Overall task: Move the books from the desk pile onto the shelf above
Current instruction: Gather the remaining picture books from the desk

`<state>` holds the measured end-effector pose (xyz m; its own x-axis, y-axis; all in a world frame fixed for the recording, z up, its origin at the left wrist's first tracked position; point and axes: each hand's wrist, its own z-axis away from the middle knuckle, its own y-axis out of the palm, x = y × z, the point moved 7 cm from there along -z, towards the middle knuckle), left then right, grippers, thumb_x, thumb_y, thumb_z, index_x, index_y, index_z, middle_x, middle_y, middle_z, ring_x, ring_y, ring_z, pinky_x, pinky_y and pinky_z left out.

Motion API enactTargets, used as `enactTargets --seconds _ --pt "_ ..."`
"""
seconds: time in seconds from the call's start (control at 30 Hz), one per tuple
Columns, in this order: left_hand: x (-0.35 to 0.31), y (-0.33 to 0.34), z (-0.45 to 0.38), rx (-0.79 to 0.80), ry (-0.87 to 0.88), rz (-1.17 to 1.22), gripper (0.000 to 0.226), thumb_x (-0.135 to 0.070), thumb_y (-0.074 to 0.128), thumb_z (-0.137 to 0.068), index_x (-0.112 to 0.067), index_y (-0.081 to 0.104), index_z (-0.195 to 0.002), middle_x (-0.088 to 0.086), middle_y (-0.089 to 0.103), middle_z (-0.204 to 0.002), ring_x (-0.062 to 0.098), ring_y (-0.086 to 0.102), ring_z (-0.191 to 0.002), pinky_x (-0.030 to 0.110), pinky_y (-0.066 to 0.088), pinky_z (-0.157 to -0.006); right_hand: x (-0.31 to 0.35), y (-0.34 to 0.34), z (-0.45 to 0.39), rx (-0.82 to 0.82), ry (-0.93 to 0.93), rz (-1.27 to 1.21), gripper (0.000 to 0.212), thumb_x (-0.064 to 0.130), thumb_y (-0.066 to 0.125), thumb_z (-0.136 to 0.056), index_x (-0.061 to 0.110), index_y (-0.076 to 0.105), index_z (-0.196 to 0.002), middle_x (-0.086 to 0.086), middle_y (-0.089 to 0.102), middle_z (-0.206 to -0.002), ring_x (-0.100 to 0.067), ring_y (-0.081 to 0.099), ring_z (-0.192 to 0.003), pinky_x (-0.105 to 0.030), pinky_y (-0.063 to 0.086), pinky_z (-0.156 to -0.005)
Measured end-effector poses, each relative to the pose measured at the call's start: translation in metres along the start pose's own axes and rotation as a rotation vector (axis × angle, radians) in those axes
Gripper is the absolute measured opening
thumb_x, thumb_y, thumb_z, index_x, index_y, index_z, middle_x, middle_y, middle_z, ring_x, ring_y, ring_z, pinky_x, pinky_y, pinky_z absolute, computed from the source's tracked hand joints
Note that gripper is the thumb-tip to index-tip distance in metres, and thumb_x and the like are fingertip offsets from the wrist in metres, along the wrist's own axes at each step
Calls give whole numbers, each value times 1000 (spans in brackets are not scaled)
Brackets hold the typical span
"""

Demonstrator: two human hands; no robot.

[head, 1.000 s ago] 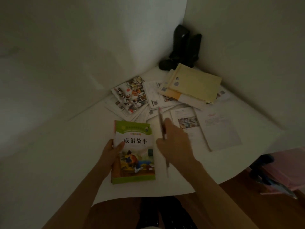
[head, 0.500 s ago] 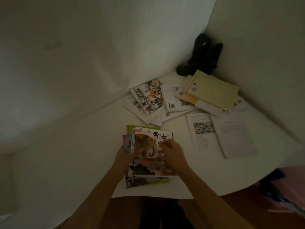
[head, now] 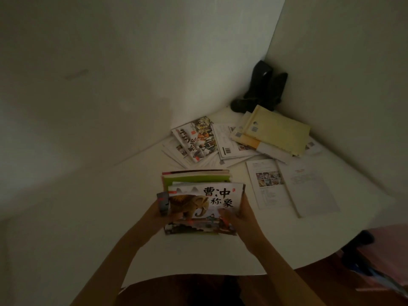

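Gripping a small stack of books (head: 203, 202) at lower centre of the frame, left hand (head: 154, 214) clamped on its left edge, right hand (head: 239, 215) clamped on its right, over the white worktop (head: 88, 217); lying scattered toward the upper right, more books (head: 240, 138).

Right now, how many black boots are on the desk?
2. Both stand in the far corner: one boot on the left, the other boot beside it, behind the yellow book.

White desk (head: 77, 239), fanned books (head: 194, 140) at twelve o'clock, yellow booklets (head: 278, 131) at one, open leaflet (head: 291, 186) at three, dark boots (head: 260, 89) in corner.
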<state>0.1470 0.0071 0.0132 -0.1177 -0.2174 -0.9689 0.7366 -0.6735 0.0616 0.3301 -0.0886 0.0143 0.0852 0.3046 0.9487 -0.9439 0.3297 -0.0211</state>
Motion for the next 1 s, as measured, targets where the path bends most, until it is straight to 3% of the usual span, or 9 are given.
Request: enactTargets --seconds 0.1,0.2,0.3,0.37,0.43,0.53,0.7,0.8,1.0 --pt "2 3 2 -61 1 6 56 12 59 -81 -10 46 -130 9 67 -114 21 65 -105 29 54 -83 -1 -5 7 -58 -33 -25 49 -6 58 -87 21 43 -125 3 65 -108 -1 67 -90 -17 54 -66" --pt "17 9 12 -137 -19 73 53 7 65 -78 -11 50 -126 4 70 -103 21 66 -98 37 56 -81 -14 1 15 -52 11 -35 47 -7 59 -85 16 47 -125 -2 65 -108 -1 67 -87 -17 53 -63" --pt "34 15 16 -252 -46 71 62 -6 74 -70 -7 48 -126 6 68 -108 18 66 -99 28 56 -74 -33 8 21 -75 37 -64 54 -9 61 -83 27 46 -121 5 63 -112 1 66 -92 -18 54 -67" --pt "40 21 17 -305 -77 38 57 -5 72 -74 1 46 -124 13 63 -110 21 65 -96 24 55 -69 -47 8 22 -107 60 -78 55 -8 64 -82 30 46 -117 4 62 -114 2 65 -92 -16 54 -68" --pt "44 28 21 -318 -107 28 45 2 67 -81 -4 44 -119 11 58 -105 21 61 -89 22 54 -65 -54 6 26 -116 74 -82 58 -8 65 -80 30 45 -119 1 60 -117 -4 62 -100 -14 53 -68" --pt "33 34 37 -351 -59 -27 38 -7 68 -83 -10 47 -114 7 59 -98 13 60 -79 25 52 -65 -40 3 34 -51 20 -53 60 -11 63 -80 32 41 -116 2 57 -117 -5 61 -100 -14 53 -69" --pt "-30 35 88 -486 90 -47 32 -1 61 -85 -8 47 -112 9 59 -93 10 62 -70 27 53 -63 31 15 55 165 -171 -5 66 -10 60 -83 29 33 -129 0 54 -127 -1 62 -105 -23 55 -78" --pt "-90 30 134 -587 210 -58 30 -4 60 -86 -14 47 -112 7 60 -93 10 64 -73 26 54 -63 96 36 75 289 -273 -19 69 -12 58 -84 22 27 -134 5 55 -121 6 63 -95 -16 53 -70" --pt "-234 14 247 -812 530 -108 32 5 57 -85 -14 44 -107 1 62 -98 5 65 -85 19 53 -66 247 102 139 519 -543 -58 69 -12 64 -78 22 37 -131 5 62 -117 -6 65 -99 -23 56 -70"
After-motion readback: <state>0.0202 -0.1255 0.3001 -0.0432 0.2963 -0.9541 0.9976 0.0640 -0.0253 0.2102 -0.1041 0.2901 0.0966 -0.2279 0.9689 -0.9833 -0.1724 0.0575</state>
